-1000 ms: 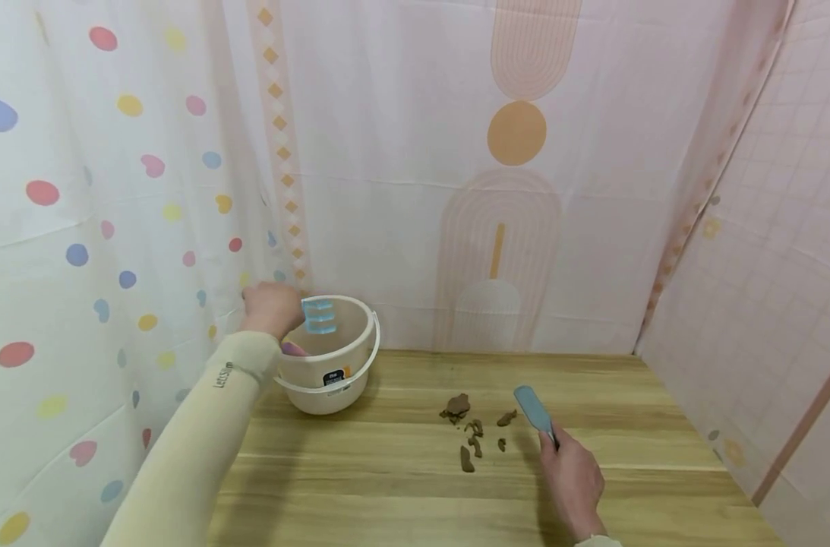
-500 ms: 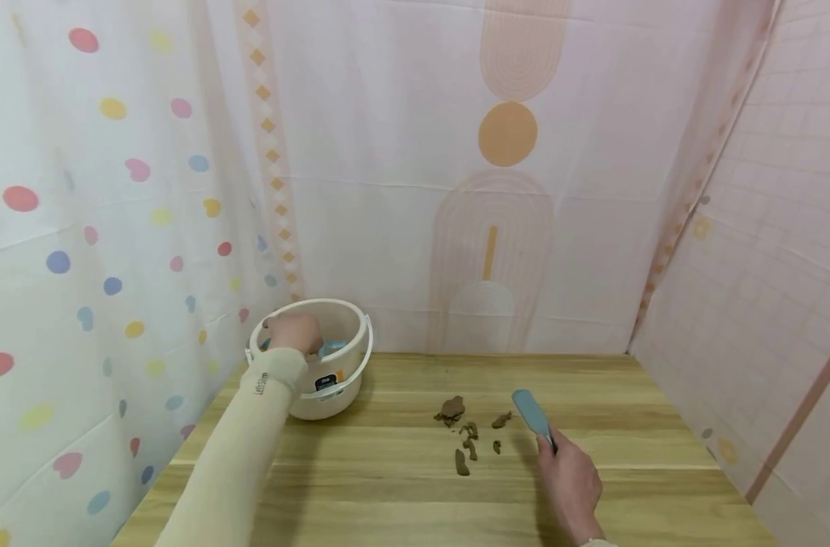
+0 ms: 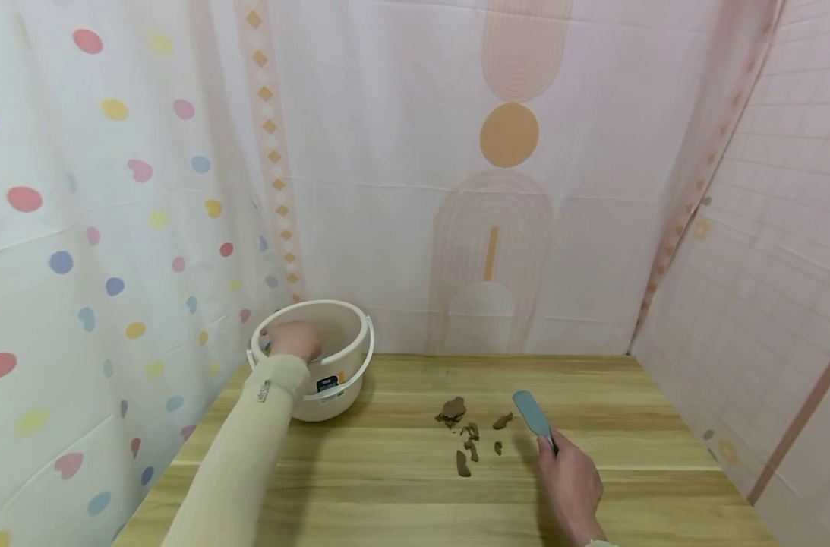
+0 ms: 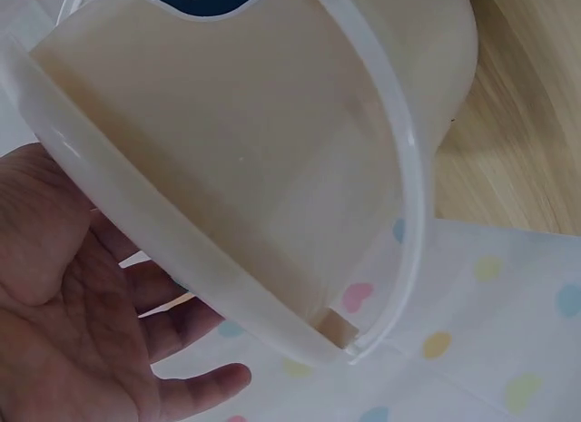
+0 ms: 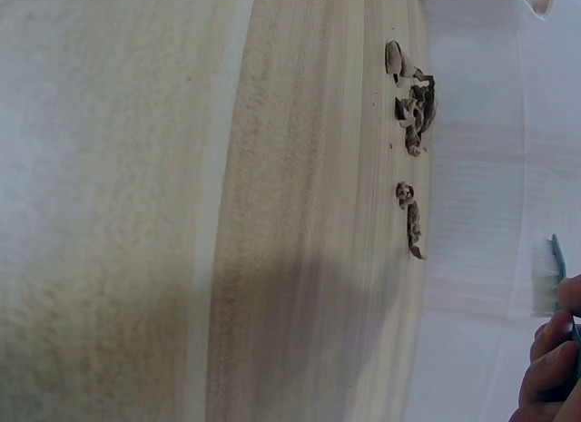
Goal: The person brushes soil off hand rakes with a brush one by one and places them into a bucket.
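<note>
My left hand (image 3: pixel 291 339) reaches over the near rim of a cream bucket (image 3: pixel 329 406) at the left. In the left wrist view its fingers (image 4: pixel 186 327) are spread and loosely straight beside the rim, with nothing seen gripped; the thumb is hidden. A small bluish bit (image 3: pixel 266 346) shows beside that hand. My right hand (image 3: pixel 570 482) grips a small blue-grey brush (image 3: pixel 532 412) above the table, its head pointing away to the left. Pale bristles show under the brush (image 5: pixel 556 259) in the right wrist view. Brown crumbs (image 3: pixel 453 410) and curled scraps lie left of the brush, apart from it.
The wood-grain table (image 3: pixel 387 494) ends at a pale patterned curtain (image 3: pixel 387 228) behind and a dotted curtain (image 3: pixel 148 304) on the left. A tiled-pattern sheet (image 3: pixel 784 266) hangs at the right. The bucket's white handle (image 3: pixel 370 342) hangs down on its outside.
My left hand has gone down into the bucket's mouth. The clear blue ridged item seen at it earlier is out of sight now. The right hand and brush have barely moved.
</note>
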`<state>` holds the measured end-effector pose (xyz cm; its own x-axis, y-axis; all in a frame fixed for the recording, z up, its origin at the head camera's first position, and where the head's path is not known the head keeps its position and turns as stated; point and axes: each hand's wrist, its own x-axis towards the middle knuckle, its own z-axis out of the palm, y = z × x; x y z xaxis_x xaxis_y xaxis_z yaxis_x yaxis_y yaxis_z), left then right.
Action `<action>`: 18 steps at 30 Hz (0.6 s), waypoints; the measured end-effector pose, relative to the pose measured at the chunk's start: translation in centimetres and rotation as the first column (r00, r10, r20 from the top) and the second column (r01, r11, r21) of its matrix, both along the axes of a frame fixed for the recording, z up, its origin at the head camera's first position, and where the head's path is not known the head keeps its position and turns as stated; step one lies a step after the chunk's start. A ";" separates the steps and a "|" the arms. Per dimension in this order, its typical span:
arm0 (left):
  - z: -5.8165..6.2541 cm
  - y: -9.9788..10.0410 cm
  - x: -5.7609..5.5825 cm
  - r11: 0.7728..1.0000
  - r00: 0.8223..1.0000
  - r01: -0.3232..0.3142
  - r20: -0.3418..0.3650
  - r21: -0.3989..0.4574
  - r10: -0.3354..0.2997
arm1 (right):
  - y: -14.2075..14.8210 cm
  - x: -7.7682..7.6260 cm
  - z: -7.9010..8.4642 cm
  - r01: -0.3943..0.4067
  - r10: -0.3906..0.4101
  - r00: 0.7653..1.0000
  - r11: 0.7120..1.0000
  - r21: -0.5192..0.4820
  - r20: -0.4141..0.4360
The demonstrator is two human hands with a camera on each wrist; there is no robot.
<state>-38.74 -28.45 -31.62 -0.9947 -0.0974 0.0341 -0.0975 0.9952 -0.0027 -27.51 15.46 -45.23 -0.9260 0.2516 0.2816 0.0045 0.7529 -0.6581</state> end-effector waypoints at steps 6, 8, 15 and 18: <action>-0.1 -0.1 0.8 0.999 0.996 -0.008 -0.091 0.044 0.012 | 0.3 0.0 0.2 -0.006 0.006 1.000 1.000 0.015 -0.020; -0.1 0.1 1.3 0.999 0.984 0.005 -0.177 0.054 0.005 | 0.4 -0.2 0.2 0.003 -0.002 1.000 1.000 0.021 -0.027; -0.8 2.9 5.1 0.987 0.846 0.132 -0.530 0.092 -0.064 | 0.8 -0.7 0.4 0.012 -0.009 0.998 0.999 0.053 -0.055; -2.1 4.2 7.1 0.976 0.770 0.191 -0.633 0.105 -0.082 | 0.9 -0.7 0.3 0.001 0.005 0.997 0.996 0.084 -0.073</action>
<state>-31.66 -24.29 -33.75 -0.7637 -0.0203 0.6453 0.1130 0.9799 0.1646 -28.21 16.37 -44.96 -0.9027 0.2222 0.3684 -0.0428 0.8056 -0.5909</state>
